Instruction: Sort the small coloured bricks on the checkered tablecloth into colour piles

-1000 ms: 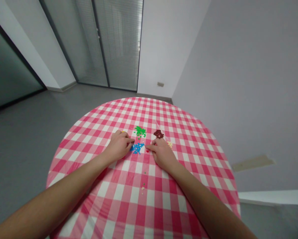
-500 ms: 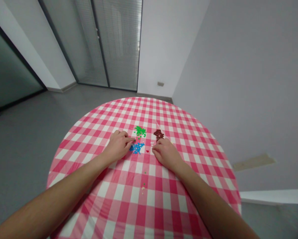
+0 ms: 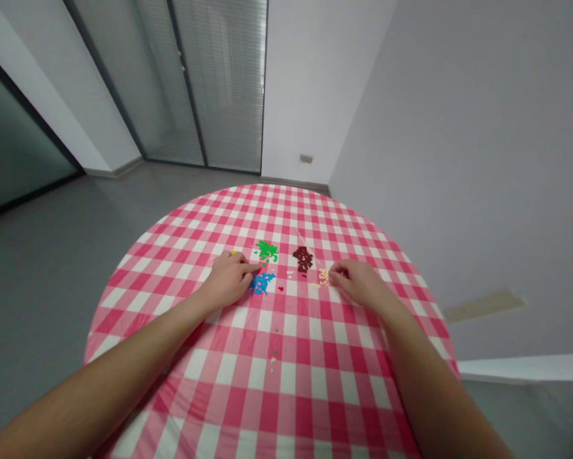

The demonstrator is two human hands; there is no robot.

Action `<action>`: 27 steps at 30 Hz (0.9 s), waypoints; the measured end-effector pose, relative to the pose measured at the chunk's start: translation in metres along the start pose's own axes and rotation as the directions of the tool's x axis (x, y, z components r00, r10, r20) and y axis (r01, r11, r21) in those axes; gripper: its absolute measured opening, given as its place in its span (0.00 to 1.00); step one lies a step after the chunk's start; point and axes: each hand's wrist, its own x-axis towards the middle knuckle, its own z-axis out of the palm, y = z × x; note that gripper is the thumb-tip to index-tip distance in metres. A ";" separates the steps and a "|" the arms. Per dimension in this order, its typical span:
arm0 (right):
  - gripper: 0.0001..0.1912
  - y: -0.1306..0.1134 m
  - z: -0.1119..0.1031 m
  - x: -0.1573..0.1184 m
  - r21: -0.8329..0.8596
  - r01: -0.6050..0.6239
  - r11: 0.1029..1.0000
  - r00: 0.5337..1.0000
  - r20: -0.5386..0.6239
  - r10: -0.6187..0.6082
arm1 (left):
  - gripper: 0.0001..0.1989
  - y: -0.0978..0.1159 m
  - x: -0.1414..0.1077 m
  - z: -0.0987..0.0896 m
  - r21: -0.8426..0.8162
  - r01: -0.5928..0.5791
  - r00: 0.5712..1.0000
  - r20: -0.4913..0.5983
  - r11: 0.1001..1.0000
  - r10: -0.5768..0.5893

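Blue pieces lie by my left hand, cream pieces by my right; I cannot tell either grip.

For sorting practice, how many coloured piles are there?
4: green pile and brown pile, farther; blue pile by left hand; cream pile by right hand. Half-hidden yellow pieces may make another.

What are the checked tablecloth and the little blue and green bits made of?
The tablecloth looks like thin plastic or coated fabric: it has a faint sheen and soft creases near the front. The blue bits and green bits may be plastic, as their colour is bright and even, but they're too small to tell their material or finish surely.
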 end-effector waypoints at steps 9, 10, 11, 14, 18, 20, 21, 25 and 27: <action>0.10 0.022 0.011 0.008 -0.077 -0.069 0.995 0.995 0.071 0.074 | 0.19 -0.001 0.001 -0.001 -0.041 -0.020 0.999 -0.046 0.999 0.018; 0.10 0.022 0.011 0.008 -0.081 -0.062 0.995 0.994 0.082 0.069 | 0.19 -0.001 0.000 -0.002 -0.053 -0.029 0.998 -0.063 0.998 0.026; 0.10 0.022 0.011 0.008 -0.082 -0.056 0.995 0.993 0.096 0.064 | 0.19 -0.001 0.000 -0.003 -0.064 -0.038 0.996 -0.081 0.997 0.033; 0.10 0.021 0.008 0.006 -0.068 -0.047 0.997 0.990 0.129 0.055 | 0.18 0.002 -0.004 -0.008 -0.104 -0.085 0.990 -0.123 0.991 0.072; 0.09 0.024 0.002 0.005 -0.015 -0.031 0.999 0.993 0.113 0.033 | 0.15 0.014 -0.011 -0.016 -0.217 -0.251 0.968 -0.086 0.943 0.237; 0.09 0.027 0.001 0.005 -0.013 -0.047 0.999 0.995 0.091 0.048 | 0.15 0.024 -0.016 -0.020 -0.300 -0.378 0.921 -0.029 0.876 0.388; 0.09 0.028 0.001 0.006 -0.018 -0.060 0.998 0.994 0.086 0.062 | 0.14 0.030 -0.019 -0.021 -0.338 -0.424 0.894 -0.005 0.840 0.449; 0.09 0.030 0.003 0.007 -0.012 -0.082 0.997 0.990 0.116 0.083 | 0.10 0.045 -0.026 -0.021 -0.437 -0.502 0.806 0.075 0.746 0.587; 0.09 0.030 0.005 0.007 -0.007 -0.064 0.998 0.991 0.115 0.065 | 0.10 0.048 -0.028 -0.019 -0.452 -0.505 0.790 0.100 0.735 0.605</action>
